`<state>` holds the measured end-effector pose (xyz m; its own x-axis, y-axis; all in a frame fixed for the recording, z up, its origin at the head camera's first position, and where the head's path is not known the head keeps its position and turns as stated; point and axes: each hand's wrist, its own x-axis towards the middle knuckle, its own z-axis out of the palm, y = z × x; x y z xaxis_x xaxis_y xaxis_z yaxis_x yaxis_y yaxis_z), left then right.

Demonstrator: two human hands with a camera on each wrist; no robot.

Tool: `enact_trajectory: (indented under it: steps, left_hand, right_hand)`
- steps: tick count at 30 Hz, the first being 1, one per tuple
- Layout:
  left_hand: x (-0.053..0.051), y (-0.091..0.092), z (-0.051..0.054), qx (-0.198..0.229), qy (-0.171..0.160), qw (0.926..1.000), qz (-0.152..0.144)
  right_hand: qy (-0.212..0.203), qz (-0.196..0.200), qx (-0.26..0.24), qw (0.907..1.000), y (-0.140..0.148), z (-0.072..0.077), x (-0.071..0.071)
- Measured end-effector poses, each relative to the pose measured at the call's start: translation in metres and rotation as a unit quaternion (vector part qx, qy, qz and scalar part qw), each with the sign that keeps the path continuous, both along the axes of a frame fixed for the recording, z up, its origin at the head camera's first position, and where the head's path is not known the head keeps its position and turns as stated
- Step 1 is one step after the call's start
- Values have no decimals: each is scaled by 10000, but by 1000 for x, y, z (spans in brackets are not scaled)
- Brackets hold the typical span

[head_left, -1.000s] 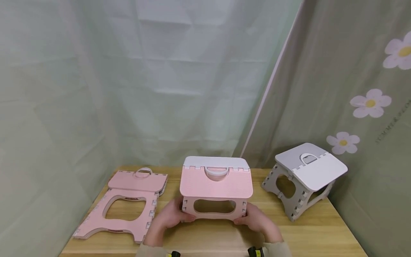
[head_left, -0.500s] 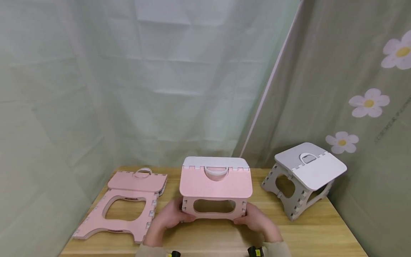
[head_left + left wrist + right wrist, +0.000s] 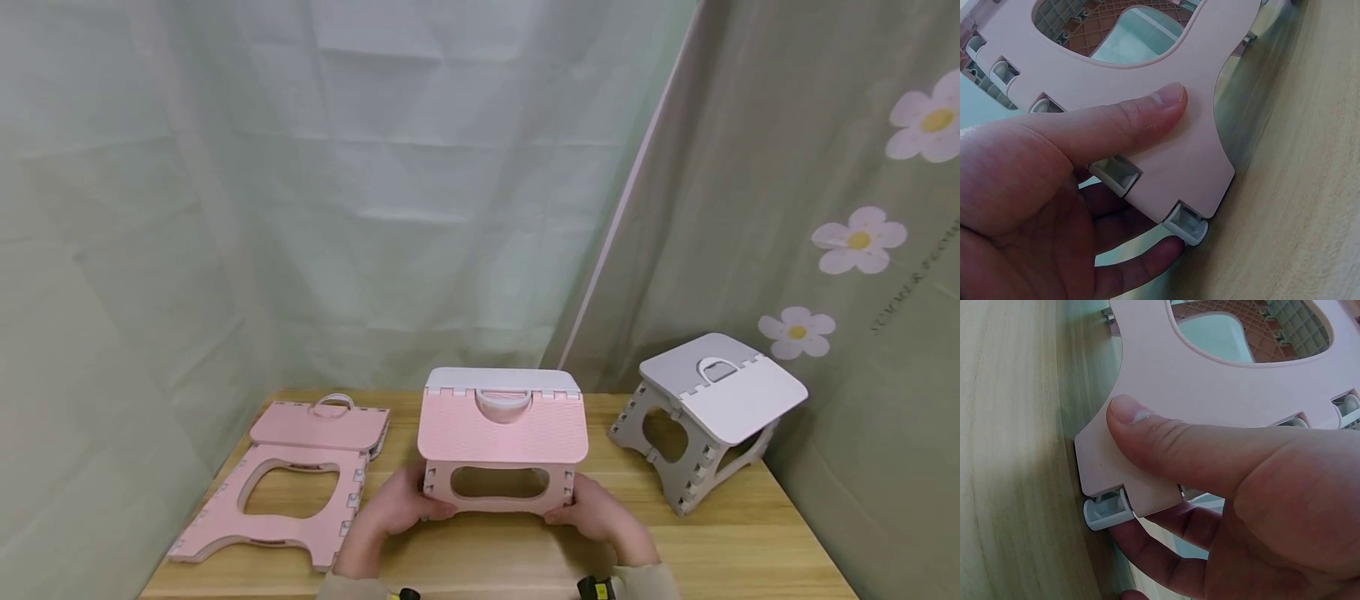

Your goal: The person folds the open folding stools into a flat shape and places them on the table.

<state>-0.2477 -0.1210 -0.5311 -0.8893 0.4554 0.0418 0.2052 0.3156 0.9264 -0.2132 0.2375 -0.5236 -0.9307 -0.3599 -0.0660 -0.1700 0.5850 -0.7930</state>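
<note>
While the left hand pinches one lower corner of the pink stool, thumb on its front panel, the right hand pinches the other corner likewise; the fingers curl behind the legs, though their tips are partly hidden. The stool stands upright and unfolded at the middle of the wooden table. Left of it a folded pink stool lies flat, handle up; to the right a grey stool stands open, turned at an angle. Pale curtains hang beyond.
</note>
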Motion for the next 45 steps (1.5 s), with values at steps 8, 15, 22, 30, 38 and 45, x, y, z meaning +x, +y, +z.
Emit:
enact_trajectory:
  steps: [8,15,22,30,38,45]
  left_hand:
    - [0,-3,2,-9,26,10000,-13]
    - [-3,-3,1,-256,121,9996,54]
    - [-6,-1,3,-208,64,9997,69]
    - [-4,-4,4,-81,5,9999,93]
    - [-1,-5,-3,-43,-26,10000,-78]
    - [-3,0,-3,84,-147,9998,-113]
  right_hand:
    - [-35,-23,-14,10000,-4,1,-1]
    - [-22,-52,28,10000,-5,0,-3]
    - [38,-32,-33,10000,-3,2,-6]
    - [51,61,-95,9999,-5,3,-6]
    - [-78,42,-130,9999,-5,-2,1]
    - [-90,-16,-161,9998,-1,-2,0]
